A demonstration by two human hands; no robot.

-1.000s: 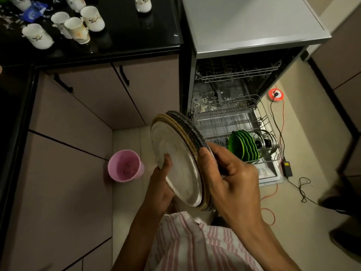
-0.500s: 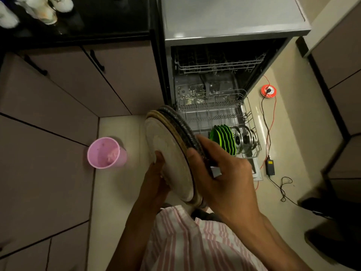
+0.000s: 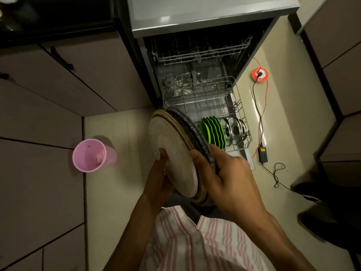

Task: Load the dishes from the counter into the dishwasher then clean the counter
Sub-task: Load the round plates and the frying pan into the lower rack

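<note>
I hold a stack of plates (image 3: 173, 145) on edge in front of me, a pale one facing left and tan and dark ones behind it. My left hand (image 3: 158, 178) supports the pale face from below with the thumb on it. My right hand (image 3: 226, 177) grips the dark rim on the right side. Beyond the stack, the dishwasher (image 3: 205, 22) stands open with its lower rack (image 3: 238, 106) pulled out. Green plates (image 3: 213, 132) and steel lids (image 3: 235, 129) stand upright in the rack's near end.
A pink bin (image 3: 91, 155) stands on the floor to the left. An orange cable reel (image 3: 259, 74) and a black adapter (image 3: 262, 154) with cords lie on the floor right of the rack. Cabinets line both sides. The black counter (image 3: 48, 14) is at top left.
The view has swung to the right and down, so the mugs on the counter have left the frame. The plate stack stays held in both hands, now nearer the pulled-out rack.
</note>
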